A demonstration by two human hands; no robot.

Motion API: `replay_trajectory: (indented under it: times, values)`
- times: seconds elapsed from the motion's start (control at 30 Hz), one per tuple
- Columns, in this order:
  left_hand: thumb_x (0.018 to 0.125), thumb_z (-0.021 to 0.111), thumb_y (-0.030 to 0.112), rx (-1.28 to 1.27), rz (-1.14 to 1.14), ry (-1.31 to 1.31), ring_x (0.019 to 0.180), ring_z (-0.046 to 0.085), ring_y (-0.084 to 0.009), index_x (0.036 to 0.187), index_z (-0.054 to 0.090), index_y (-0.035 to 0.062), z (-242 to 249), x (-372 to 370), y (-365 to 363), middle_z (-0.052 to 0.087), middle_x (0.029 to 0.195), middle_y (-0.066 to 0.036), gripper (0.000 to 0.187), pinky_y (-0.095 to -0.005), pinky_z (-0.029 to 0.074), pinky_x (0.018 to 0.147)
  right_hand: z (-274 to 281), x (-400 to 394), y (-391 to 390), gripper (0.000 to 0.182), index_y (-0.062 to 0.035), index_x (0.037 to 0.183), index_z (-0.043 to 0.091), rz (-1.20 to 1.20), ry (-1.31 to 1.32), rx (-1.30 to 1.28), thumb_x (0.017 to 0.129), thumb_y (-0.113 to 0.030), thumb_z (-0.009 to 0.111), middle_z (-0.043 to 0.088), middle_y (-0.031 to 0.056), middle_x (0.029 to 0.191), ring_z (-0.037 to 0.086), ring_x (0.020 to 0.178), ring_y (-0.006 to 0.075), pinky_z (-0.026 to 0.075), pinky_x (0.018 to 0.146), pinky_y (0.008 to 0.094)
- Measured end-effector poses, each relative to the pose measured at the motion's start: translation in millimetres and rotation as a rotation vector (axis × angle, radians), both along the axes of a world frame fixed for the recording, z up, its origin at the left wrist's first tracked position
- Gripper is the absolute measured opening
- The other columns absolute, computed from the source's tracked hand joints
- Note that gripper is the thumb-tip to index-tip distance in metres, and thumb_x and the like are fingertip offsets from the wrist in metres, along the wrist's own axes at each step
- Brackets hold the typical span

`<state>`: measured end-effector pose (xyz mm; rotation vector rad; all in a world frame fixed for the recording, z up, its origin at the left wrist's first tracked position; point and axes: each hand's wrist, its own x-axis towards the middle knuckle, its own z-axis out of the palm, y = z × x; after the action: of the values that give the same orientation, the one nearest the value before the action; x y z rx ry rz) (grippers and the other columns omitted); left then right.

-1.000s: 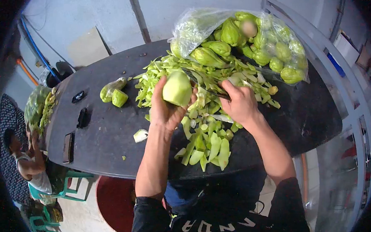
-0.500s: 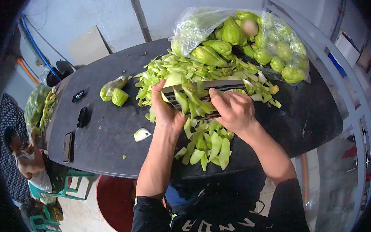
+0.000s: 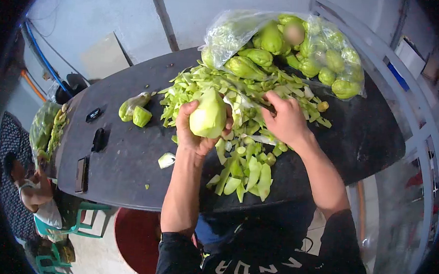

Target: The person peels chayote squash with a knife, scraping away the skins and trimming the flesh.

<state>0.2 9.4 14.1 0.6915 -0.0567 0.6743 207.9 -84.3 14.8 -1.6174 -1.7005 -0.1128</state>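
A peeled pale green chayote [image 3: 208,114] rests in my left hand [image 3: 197,131], with the fingers wrapped round it. To its right, my right hand [image 3: 287,121] is closed round the knife's handle; the blade is hard to make out against the peels. Beneath and behind both hands spreads a large heap of green peels [image 3: 182,88]. Longer peel strips [image 3: 252,173] lie nearer my body. A pale cut piece [image 3: 166,160] sits on the dark table [image 3: 128,174], left of my left forearm.
An open plastic bag of unpeeled chayotes [image 3: 245,67] stands at the back right. Chayote pieces in plastic [image 3: 134,107] and small black objects [image 3: 97,139] lie on the left. A person [image 3: 40,197] sits beyond the table's left end. A red tub [image 3: 137,239] is below its front edge.
The broad blade and the peels on it have left the space between my hands. The peeled chayote now shows fully in my left hand, and my right hand has turned.
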Motion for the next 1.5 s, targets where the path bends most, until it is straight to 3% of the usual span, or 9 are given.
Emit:
replay_trajectory:
  times: [0.2,0.4,0.6,0.67,0.83,1.0,1.27,1.43,1.5]
  values:
    - [0.092,0.049,0.043,-0.037,0.297,0.542,0.054,0.06,-0.0267,0.115,0.054,-0.0002,-6.5,-7.4,20.7,0.063,0.086,-0.018,0.049,-0.0278,0.041,0.037,17.5,15.8,2.6,0.032,-0.0041,0.113,0.057,-0.401,-0.33,-0.27,0.084,-0.017,0.061,0.068,0.0206,0.078,0.068,0.075,0.0404,0.055,0.067,0.0499]
    - [0.094,0.043,0.049,-0.056,0.07,0.157,0.047,0.057,-0.0244,0.12,0.054,-0.0024,-9.9,-8.7,27.0,0.063,0.084,-0.02,0.058,-0.025,0.038,0.032,17.1,21.0,-3.4,0.024,-0.003,0.105,0.055,-0.377,-0.255,-0.205,0.084,-0.015,0.06,0.067,0.0216,0.076,0.069,0.076,0.0388,0.055,0.068,0.049]
    - [0.095,0.055,0.041,0.342,0.647,0.737,0.061,0.063,-0.0246,0.117,0.058,0.0006,-33.8,-0.3,37.1,0.065,0.079,-0.014,0.046,-0.0337,0.049,0.05,10.3,24.9,1.0,0.027,-0.004,0.098,0.056,-0.37,-0.179,-0.18,0.081,-0.023,0.066,0.067,0.0181,0.081,0.067,0.08,0.0389,0.053,0.069,0.0496]
    - [0.093,0.059,0.044,1.3,1.18,1.276,0.088,0.064,-0.0363,0.128,0.052,-0.0004,-60.3,2.2,50.7,0.062,0.095,-0.021,0.057,-0.0422,0.053,0.075,14.0,21.6,-0.2,0.029,-0.0034,0.095,0.056,-0.392,-0.174,-0.214,0.08,-0.027,0.065,0.067,0.0158,0.08,0.067,0.079,0.0371,0.054,0.069,0.0479]
    - [0.088,0.065,0.04,1.209,1.152,1.567,0.113,0.053,-0.0425,0.136,0.048,0.0065,-15.0,22.2,5.1,0.047,0.127,-0.025,0.06,-0.0481,0.046,0.092,1.9,26.6,3.1,0.034,-0.0021,0.099,0.057,-0.31,-0.203,-0.063,0.077,-0.025,0.069,0.068,0.0151,0.081,0.068,0.08,0.034,0.055,0.069,0.046]
    - [0.073,0.072,0.016,2.167,1.133,1.133,0.132,0.032,-0.0397,0.141,0.046,0.0349,3.7,57.1,-31.9,0.031,0.15,-0.015,0.075,-0.0543,0.029,0.107,-1.4,26.8,0.1,0.037,-0.001,0.101,0.059,-0.316,-0.327,0.014,0.074,-0.022,0.073,0.067,0.0135,0.082,0.068,0.084,0.0296,0.056,0.068,0.0418]
    - [0.064,0.065,0.008,2.292,1.119,1.443,0.136,0.031,-0.0373,0.142,0.045,0.0369,29.8,74.9,54.5,0.029,0.154,-0.012,0.086,-0.0593,0.03,0.103,-10.7,44.3,8.5,0.031,-0.0072,0.085,0.056,-0.302,-0.369,0.141,0.066,-0.017,0.079,0.064,0.0082,0.075,0.066,0.078,0.0287,0.054,0.066,0.0424]
    - [0.076,0.064,0.015,2.047,1.245,1.564,0.131,0.039,-0.0407,0.145,0.043,0.0176,40.2,38.3,38.0,0.037,0.146,-0.021,0.072,-0.0579,0.037,0.1,1.9,41.0,4.0,0.029,-0.0059,0.084,0.056,-0.331,-0.235,0.029,0.071,-0.018,0.078,0.065,0.0095,0.079,0.066,0.079,0.0308,0.053,0.069,0.0443]
    - [0.08,0.067,0.023,1.612,0.794,1.551,0.119,0.053,-0.0417,0.143,0.043,0.0115,37.6,23.3,7.1,0.051,0.132,-0.025,0.068,-0.0518,0.045,0.095,6.1,41.6,1.8,0.025,-0.0053,0.087,0.058,-0.339,-0.196,0.052,0.074,-0.017,0.076,0.068,0.0102,0.08,0.067,0.076,0.0323,0.052,0.068,0.045]
